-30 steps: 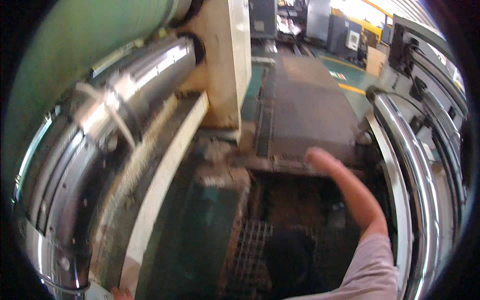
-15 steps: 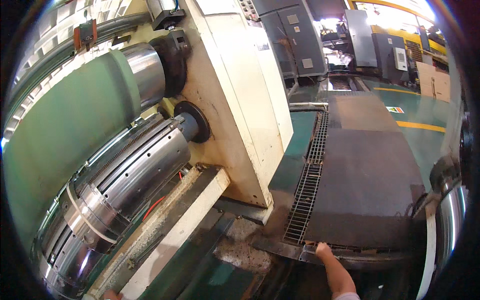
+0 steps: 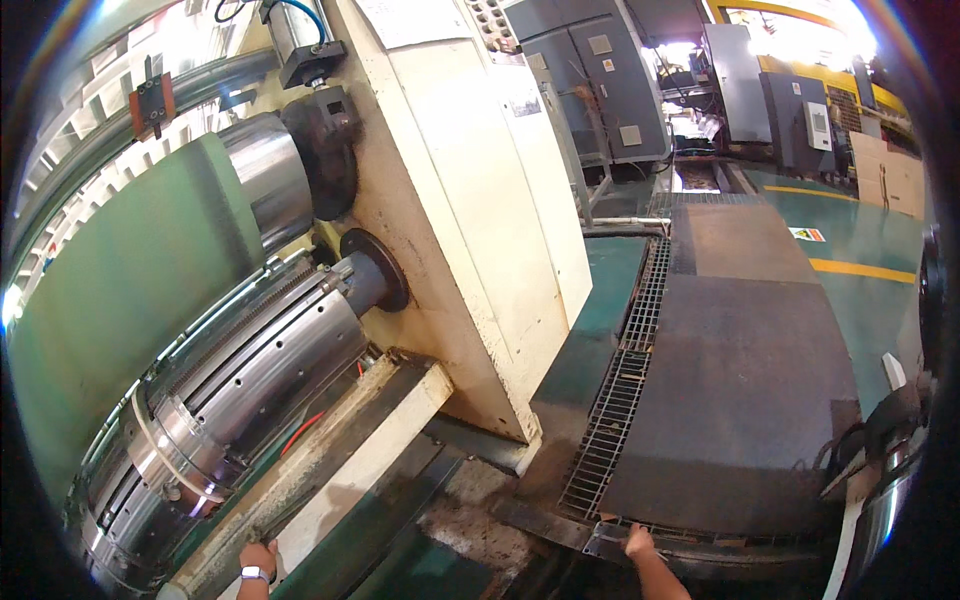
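Note:
In the lower left, my left hand (image 3: 258,557), with a pale wristband on its wrist, is closed on the edge of a cream metal beam (image 3: 345,490). This beam runs in front of a shiny steel roller (image 3: 280,355) with slots and holes. Above that roller lies a large green-covered roller (image 3: 130,240). My right hand (image 3: 638,543) is low near the centre, its fingers curled, beside a small shiny metal plate (image 3: 604,539) at the near edge of the dark floor plate (image 3: 735,400). What its fingers hold, if anything, is hidden.
A cream machine frame (image 3: 475,200) stands at the rollers' end. A floor grating (image 3: 605,425) runs along the dark plate. Grey cabinets (image 3: 590,80) are at the back. Another shiny roller (image 3: 895,500) stands at the right edge; cardboard (image 3: 885,175) leans far right.
My left hand has come further into view along the beam. My right hand has drawn slightly nearer, beside the small plate. The whole view has shifted a little.

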A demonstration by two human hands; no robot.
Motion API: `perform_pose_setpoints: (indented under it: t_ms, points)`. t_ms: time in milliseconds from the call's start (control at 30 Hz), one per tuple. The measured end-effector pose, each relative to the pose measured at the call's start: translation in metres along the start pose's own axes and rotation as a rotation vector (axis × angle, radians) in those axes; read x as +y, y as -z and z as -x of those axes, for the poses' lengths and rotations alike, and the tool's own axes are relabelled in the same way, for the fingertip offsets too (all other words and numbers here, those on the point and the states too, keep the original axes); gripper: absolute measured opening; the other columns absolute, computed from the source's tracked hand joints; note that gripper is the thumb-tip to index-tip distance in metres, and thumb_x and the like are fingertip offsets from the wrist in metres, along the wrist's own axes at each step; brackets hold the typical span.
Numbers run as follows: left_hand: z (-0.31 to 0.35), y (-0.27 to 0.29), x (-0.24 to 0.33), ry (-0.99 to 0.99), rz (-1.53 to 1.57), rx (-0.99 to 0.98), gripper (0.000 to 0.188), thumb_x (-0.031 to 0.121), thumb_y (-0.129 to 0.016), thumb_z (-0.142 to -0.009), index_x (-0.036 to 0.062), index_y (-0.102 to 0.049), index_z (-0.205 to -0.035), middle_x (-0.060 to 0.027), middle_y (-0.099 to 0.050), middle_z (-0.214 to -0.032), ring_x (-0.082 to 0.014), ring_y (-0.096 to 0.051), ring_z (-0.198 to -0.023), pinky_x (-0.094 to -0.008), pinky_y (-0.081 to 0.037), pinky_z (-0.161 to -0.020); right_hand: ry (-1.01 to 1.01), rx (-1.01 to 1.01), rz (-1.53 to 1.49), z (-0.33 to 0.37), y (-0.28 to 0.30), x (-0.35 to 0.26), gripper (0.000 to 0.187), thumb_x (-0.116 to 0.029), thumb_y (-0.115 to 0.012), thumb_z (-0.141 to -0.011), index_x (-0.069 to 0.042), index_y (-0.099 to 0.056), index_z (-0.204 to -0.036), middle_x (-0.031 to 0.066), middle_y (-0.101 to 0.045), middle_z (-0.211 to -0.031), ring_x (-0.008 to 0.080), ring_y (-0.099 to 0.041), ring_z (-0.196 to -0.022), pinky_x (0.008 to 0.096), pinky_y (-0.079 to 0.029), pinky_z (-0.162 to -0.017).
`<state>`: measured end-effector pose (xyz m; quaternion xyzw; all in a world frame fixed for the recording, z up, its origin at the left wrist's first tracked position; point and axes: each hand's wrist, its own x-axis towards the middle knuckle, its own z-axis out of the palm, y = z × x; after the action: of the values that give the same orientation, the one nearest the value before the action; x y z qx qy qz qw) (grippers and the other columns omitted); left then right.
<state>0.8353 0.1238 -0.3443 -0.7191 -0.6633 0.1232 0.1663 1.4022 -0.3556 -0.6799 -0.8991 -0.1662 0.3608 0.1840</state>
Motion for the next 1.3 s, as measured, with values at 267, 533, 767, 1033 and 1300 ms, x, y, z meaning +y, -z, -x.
perform_pose_setpoints:
  t_ms: [267,533,767,1033,1300]
  points:
    - [0.010,0.031,0.037,0.013,0.059,0.000,0.064,0.055,-0.033,-0.091,0.0005,-0.067,-0.093,-0.0204,-0.062,-0.102,-0.0329,-0.059,-0.094,-0.0423,-0.048,-0.079,0.473,-0.040,0.596,-0.087,-0.071,0.047,0.032,-0.024,-0.050,-0.085,0.000,-0.063,-0.101,0.0161,-0.060,-0.105,0.0347,-0.054,-0.106,0.0441,-0.047,-0.083]
    - [0.029,0.019,0.012,0.053,0.028,0.037,0.061,0.052,-0.033,-0.092,0.0011,-0.063,-0.103,-0.0194,-0.062,-0.104,-0.0320,-0.059,-0.096,-0.0414,-0.048,-0.081,0.595,-0.180,0.204,-0.021,-0.069,-0.015,0.032,-0.025,-0.043,-0.090,0.000,-0.062,-0.100,0.0197,-0.062,-0.092,0.0380,-0.058,-0.087,0.0452,-0.048,-0.079]
    - [-0.003,-0.025,-0.034,-0.285,0.249,0.402,0.049,0.043,-0.038,-0.093,0.0015,-0.061,-0.103,-0.0227,-0.061,-0.099,-0.0370,-0.057,-0.097,-0.0456,-0.045,-0.084,0.967,0.126,0.172,0.036,-0.081,-0.138,0.028,-0.025,-0.054,-0.087,0.001,-0.061,-0.080,0.0228,-0.057,-0.079,0.0403,-0.055,-0.079,0.0478,-0.044,-0.068]
    - [0.024,-0.004,0.007,-0.148,0.376,0.461,0.043,0.042,-0.052,-0.087,0.0018,-0.063,-0.077,-0.0210,-0.061,-0.092,-0.0360,-0.062,-0.070,-0.0441,-0.051,-0.060,1.034,-0.314,-0.278,0.173,-0.059,-0.327,0.027,-0.022,-0.046,-0.094,-0.002,-0.050,-0.077,0.0092,-0.055,-0.066,0.0166,-0.053,-0.056,0.0327,-0.041,-0.052]
    - [0.050,0.004,-0.036,-0.317,0.433,0.319,0.035,0.032,-0.053,-0.085,-0.0007,-0.057,-0.095,-0.0193,-0.056,-0.103,-0.0363,-0.060,-0.083,-0.0465,-0.049,-0.070,1.591,-0.330,-0.756,0.364,-0.046,-0.494,0.028,-0.022,-0.037,-0.098,-0.002,-0.044,-0.080,0.0035,-0.049,-0.066,0.0098,-0.045,-0.059,0.0242,-0.039,-0.057]
